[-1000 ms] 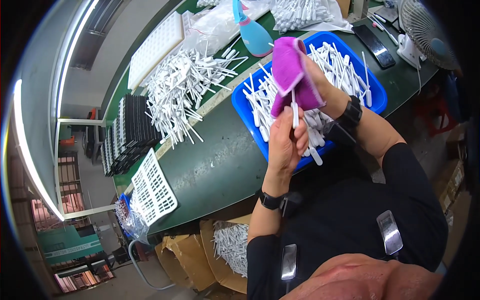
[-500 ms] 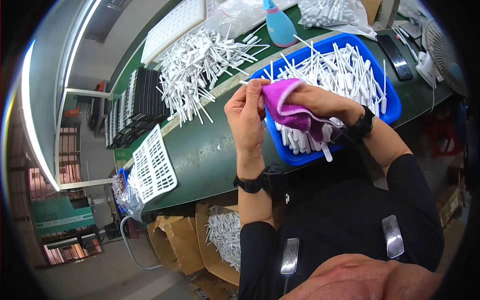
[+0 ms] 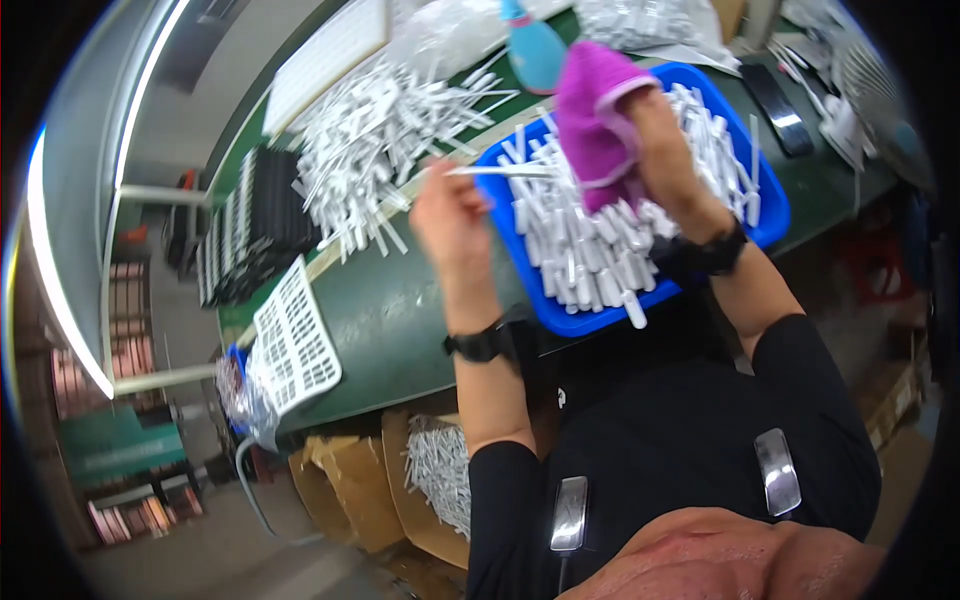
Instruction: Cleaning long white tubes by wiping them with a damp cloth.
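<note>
Between the fingertips of my left hand (image 3: 450, 215) is the end of a slim white plastic stick (image 3: 515, 171), lying level above the left rim of the blue tray (image 3: 780, 215). Motion blurs these fingers somewhat. My right hand (image 3: 668, 150) grips a purple cloth (image 3: 595, 125), raised over the middle of the tray; the cloth hides most of its fingers. Beneath both hands, the tray is heaped with white plastic sticks (image 3: 590, 255), each having a thin stem and a wider end.
Another pile of white sticks (image 3: 365, 150) lies left of the tray, beside stacked black racks (image 3: 250, 225). A white perforated panel (image 3: 295, 340) rests at the table's left end. Behind stands a blue spray bottle (image 3: 537, 55). Below, a cardboard box (image 3: 395, 465) holds more sticks.
My right hand has swung up and away with the purple cloth, off the stick. My left hand has shifted left and slightly down, and the white stick now shows.
</note>
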The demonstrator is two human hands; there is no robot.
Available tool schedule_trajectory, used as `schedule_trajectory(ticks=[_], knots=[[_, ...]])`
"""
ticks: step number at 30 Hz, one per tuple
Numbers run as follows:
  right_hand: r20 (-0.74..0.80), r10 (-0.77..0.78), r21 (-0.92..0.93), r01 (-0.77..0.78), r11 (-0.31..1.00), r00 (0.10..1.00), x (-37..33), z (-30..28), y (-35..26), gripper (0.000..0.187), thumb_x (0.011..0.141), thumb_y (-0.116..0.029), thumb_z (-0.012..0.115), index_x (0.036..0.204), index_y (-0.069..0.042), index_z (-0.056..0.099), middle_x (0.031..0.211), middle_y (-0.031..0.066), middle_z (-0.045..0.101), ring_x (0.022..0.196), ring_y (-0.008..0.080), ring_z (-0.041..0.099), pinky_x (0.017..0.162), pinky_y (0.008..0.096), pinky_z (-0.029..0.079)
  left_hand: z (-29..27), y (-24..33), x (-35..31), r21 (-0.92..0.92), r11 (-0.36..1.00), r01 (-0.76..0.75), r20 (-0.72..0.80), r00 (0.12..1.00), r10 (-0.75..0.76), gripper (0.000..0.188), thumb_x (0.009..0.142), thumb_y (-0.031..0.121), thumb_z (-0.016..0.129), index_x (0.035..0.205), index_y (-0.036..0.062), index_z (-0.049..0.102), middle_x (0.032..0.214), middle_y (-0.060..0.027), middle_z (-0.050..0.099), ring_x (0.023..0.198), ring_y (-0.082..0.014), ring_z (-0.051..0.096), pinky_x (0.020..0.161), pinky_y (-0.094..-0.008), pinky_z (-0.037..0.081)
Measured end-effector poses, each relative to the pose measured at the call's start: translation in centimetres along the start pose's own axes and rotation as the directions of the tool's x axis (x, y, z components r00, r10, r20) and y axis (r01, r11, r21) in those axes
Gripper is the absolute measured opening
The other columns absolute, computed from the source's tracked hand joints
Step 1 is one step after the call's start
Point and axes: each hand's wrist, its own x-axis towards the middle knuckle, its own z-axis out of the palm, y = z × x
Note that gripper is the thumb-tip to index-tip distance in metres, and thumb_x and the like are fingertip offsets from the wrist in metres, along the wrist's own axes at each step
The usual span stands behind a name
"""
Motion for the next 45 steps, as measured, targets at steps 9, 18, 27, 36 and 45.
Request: schedule_trajectory(ticks=[9,18,27,36,45], knots=[[0.182,0.445,0.497,-0.472,0.728,0.877,-1.7,0.5,-1.1,0.036,0.092,-0.033,0.045,0.114,-0.005,0.052,0.095,0.0053,0.062,0.079,0.0113,0.061,0.068,0.0243,0.051,4.0,-2.2,0.9,0.614,0.788,-0.04,0.403,0.874,-0.27,0.029,0.087,0.026,0.051,0.089,-0.0012,0.062,0.068,-0.0106,0.062,0.056,-0.0204,0.061,0.048,-0.0303,0.048],[0.256,0.524,0.449,-0.58,0.68,0.813,-1.3,2.7,-0.5,0.038,0.092,-0.034,0.046,0.116,-0.005,0.05,0.096,0.0056,0.062,0.079,0.012,0.061,0.068,0.0239,0.05,-15.5,3.1,10.8,0.9,-0.342,0.269,-0.099,0.892,0.442,0.033,0.079,0.036,0.06,0.08,0.003,0.063,0.087,-0.0165,0.065,0.082,-0.0345,0.062,0.071,-0.0427,0.048],[0.162,0.57,0.425,-0.578,0.696,0.805,-1.1,2.8,-0.5,0.034,0.091,-0.029,0.046,0.114,-0.004,0.051,0.094,0.0058,0.062,0.077,0.0121,0.061,0.066,0.0237,0.05,-12.1,4.7,7.0,0.996,0.002,-0.084,0.082,0.979,0.188,0.032,0.082,0.03,0.059,0.089,-0.0009,0.057,0.082,-0.0175,0.064,0.066,-0.0258,0.063,0.061,-0.037,0.05],[0.264,0.522,0.404,-0.584,0.704,0.811,-0.9,3.0,4.1,0.03,0.093,-0.025,0.044,0.113,-0.004,0.052,0.097,0.007,0.061,0.081,0.0133,0.06,0.07,0.0257,0.05,0.0,2.1,-2.4,0.024,0.998,-0.059,0.021,0.998,0.058,0.015,0.09,0.018,0.051,0.083,0.0053,0.051,0.065,-0.0049,0.056,0.045,-0.0068,0.046,0.037,-0.0197,0.035],[0.295,0.394,0.424,-0.489,0.762,0.871,-0.9,2.6,3.2,0.025,0.094,-0.02,0.042,0.112,-0.004,0.051,0.098,0.0058,0.06,0.082,0.0118,0.059,0.071,0.0249,0.05,2.9,-3.1,-5.5,0.306,0.952,-0.028,0.228,0.973,-0.045,0.02,0.095,0.021,0.044,0.087,0.0041,0.049,0.063,0.0022,0.046,0.046,-0.0025,0.039,0.037,-0.0189,0.032]])
